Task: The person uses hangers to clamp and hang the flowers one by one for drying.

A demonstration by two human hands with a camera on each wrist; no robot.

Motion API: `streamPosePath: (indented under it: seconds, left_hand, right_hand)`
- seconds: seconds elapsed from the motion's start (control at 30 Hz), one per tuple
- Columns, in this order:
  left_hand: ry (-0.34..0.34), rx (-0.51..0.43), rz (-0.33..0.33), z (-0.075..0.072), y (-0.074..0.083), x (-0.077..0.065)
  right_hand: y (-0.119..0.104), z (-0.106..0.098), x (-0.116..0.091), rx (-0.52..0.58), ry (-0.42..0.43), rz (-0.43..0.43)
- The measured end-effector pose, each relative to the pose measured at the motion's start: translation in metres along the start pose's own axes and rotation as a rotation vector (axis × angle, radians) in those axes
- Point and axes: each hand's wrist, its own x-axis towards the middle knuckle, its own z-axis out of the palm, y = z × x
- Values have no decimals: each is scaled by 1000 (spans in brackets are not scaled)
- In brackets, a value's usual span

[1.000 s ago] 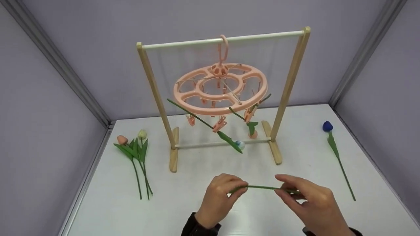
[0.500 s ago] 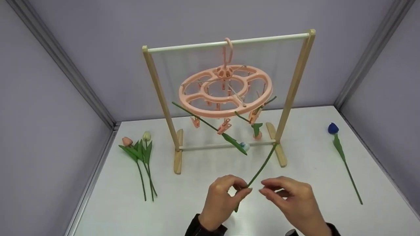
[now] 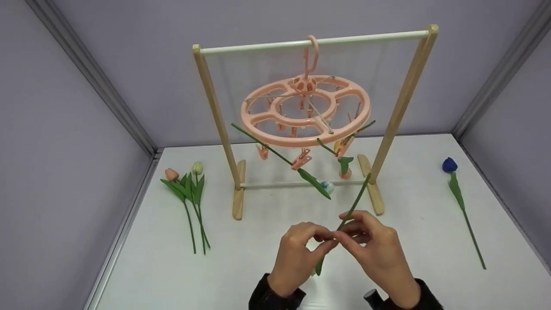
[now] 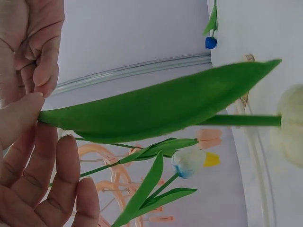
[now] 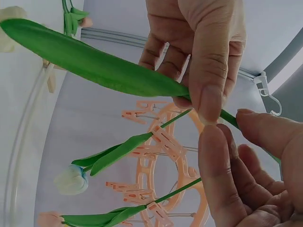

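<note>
A cream tulip (image 4: 292, 127) on a green stem (image 3: 360, 193) is held between both hands, in front of the rack. My left hand (image 3: 301, 256) pinches it by the stem, near the base of its leaf (image 4: 165, 101). My right hand (image 3: 379, 252) meets the left at the fingertips, thumb and index finger on the stem just above. In the head view the bloom is mostly hidden below the hands. Beyond them hangs a round pink clip hanger (image 3: 275, 140). Its clips (image 3: 301, 160) hold a white-and-blue tulip (image 3: 327, 187) and a pink tulip (image 3: 345, 173); a bit of yellow shows behind.
The hanger hooks over the white bar (image 3: 267, 45) of a wooden rack (image 3: 214, 107). At the left lie several tulips, including a pink one (image 3: 171, 174) and a cream one (image 3: 197, 168). A blue tulip (image 3: 450, 165) lies at the right. Walls enclose the white table (image 3: 142, 267).
The tulip stem has swung from level to pointing up and away. My right hand let go of it, then came back to the stem beside my left hand. The head view has shifted slightly.
</note>
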Motion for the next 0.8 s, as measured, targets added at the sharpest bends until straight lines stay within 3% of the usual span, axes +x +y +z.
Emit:
streamPosePath:
  seconds: [0.07, 0.17, 0.23, 0.3, 0.37, 0.5, 0.6, 0.8]
  left_hand:
    - [-12, -4, 10, 0, -1, 1]
    - [-12, -18, 40, -8, -9, 6]
    - [13, -13, 83, -19, -21, 14]
    - [61, 4, 84, -38, -39, 26]
    - [119, 15, 24, -61, -59, 42]
    - [174, -36, -206, -106, -96, 80]
    - [117, -109, -308, -126, -118, 106]
    - [-144, -211, -353, -137, -142, 143]
  right_hand:
    - [1, -2, 2, -6, -11, -7]
    - [2, -4, 6, -31, -4, -84]
    - [2, -5, 10, -40, 16, -134]
    - [1, -7, 13, -47, 42, -170]
    - [1, -9, 17, -49, 59, -180]
    - [1, -14, 24, -59, 72, -176]
    - [2, -17, 28, -70, 73, -176]
    - [2, -18, 35, -76, 72, -204]
